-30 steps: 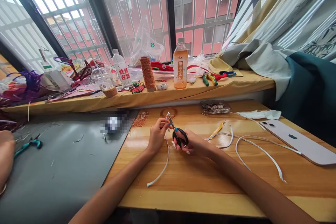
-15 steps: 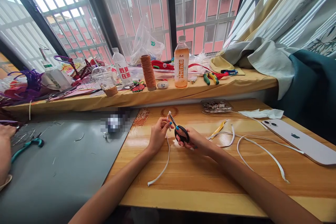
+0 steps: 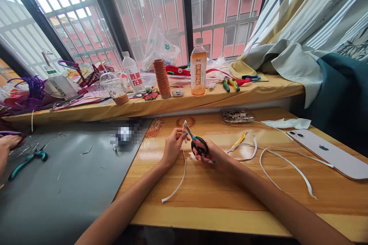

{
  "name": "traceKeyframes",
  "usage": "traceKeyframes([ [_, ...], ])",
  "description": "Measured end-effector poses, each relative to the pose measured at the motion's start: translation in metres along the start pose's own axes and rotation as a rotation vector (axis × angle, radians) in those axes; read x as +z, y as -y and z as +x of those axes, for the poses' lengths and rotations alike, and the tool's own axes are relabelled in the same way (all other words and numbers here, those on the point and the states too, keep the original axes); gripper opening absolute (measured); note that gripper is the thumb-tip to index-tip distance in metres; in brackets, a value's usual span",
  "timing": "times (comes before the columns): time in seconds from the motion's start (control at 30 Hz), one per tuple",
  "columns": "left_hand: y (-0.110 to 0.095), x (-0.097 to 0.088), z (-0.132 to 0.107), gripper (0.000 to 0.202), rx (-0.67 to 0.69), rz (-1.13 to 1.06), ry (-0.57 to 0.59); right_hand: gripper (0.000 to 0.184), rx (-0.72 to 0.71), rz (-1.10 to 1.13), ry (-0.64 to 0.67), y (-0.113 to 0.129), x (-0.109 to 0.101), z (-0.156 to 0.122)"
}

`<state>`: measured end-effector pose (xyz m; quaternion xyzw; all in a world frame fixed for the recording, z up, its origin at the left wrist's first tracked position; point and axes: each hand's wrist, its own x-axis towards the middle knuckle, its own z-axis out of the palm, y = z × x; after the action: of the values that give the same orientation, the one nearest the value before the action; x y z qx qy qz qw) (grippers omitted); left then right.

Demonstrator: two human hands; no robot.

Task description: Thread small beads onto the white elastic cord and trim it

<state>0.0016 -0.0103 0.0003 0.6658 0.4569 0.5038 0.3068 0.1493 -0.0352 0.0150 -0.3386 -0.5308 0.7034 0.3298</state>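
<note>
My left hand pinches a thin white cord near its upper end; the rest curves down onto the wooden table. My right hand is closed around the black handles of a pair of scissors. Their blades point up and left, right at the small white tip of the cord above my left fingers. Whether the blades touch the cord I cannot tell. Behind my hands lies a coil of copper-coloured wire.
White cord lengths loop across the table's right side, beside a phone and a yellow-handled tool. A clear tray of small pieces sits behind. Bottles and a thread spool line the ledge. Another person's hand is at left, near teal pliers.
The scissors' handles have spread slightly apart in my right hand, while my left hand stays in place. At the far left, the other person's hand has shifted and now shows a dark red item.
</note>
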Motion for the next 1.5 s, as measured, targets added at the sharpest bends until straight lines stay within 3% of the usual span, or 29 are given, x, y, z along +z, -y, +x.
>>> traceKeyframes([
  [0.5, 0.0017, -0.0012, 0.0009, 0.021, -0.010, 0.015, -0.011, 0.044, 0.036, 0.014, -0.005, 0.0018, 0.0001, -0.0005],
  [1.1, 0.0025, -0.0020, 0.0033, 0.023, -0.062, -0.031, -0.027, 0.044, 0.073, 0.042, -0.130, 0.0088, 0.0031, -0.0007],
  [1.5, -0.0009, -0.0017, 0.0024, 0.022, -0.074, -0.037, -0.017, 0.046, 0.148, 0.011, 0.029, 0.0051, 0.0042, -0.0024],
])
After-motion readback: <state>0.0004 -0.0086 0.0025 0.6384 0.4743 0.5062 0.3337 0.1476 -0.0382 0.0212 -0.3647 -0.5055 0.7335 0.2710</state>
